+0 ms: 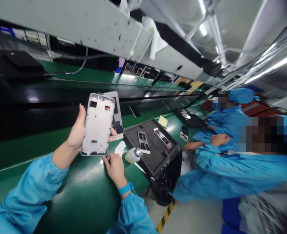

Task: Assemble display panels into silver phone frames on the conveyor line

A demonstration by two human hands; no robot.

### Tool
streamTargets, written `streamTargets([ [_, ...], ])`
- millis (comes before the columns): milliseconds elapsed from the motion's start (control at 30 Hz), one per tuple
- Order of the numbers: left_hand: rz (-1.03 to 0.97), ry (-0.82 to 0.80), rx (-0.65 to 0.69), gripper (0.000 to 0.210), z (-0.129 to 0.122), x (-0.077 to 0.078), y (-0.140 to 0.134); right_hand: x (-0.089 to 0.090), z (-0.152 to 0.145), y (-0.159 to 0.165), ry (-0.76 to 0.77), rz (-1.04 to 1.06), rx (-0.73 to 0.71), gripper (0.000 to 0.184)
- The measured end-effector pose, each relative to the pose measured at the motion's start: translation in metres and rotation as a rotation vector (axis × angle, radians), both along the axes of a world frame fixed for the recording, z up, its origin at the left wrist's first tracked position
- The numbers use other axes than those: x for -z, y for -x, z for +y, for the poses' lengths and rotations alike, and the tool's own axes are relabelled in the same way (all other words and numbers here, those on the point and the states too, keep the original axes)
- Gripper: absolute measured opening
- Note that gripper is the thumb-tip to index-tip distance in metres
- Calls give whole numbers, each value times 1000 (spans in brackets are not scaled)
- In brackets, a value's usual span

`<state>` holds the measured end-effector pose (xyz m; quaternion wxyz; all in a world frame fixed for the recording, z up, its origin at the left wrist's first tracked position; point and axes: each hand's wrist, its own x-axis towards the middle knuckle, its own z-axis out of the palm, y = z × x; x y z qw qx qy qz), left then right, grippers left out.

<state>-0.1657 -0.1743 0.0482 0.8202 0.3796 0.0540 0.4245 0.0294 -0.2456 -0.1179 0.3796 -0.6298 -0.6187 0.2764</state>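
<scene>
My left hand is closed round a bare phone frame, held upright with its pale inner face toward me; its fingertips show at the right edge. Behind the frame a second phone panel, grey with dark patches, is partly hidden; whether the hand also holds it I cannot tell. Low over the green bench, my right hand has its fingers curled and pinched together; what is in them is too small to make out. A white wipe lies right behind its fingers, and a bottle with a metal cap stands to its right.
On the green bench, a black tray holds two phone parts. A yellow pad and another phone part are beyond it. A black bag hangs at the bench edge. Two co-workers in blue gowns sit at right.
</scene>
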Motion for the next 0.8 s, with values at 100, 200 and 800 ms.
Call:
streamTargets([
  [100, -26, 56, 81, 88, -4, 4, -3, -11, -1, 1, -50, 147, -6, 52],
  [200, -25, 103, 166, 86, -11, 10, -11, -39, 1, -3, -90, 375, -50, 70],
  [800, 45, 298, 101, 58, -5, 24, -32, -94, -12, -29, 47, 930, -156, 81],
])
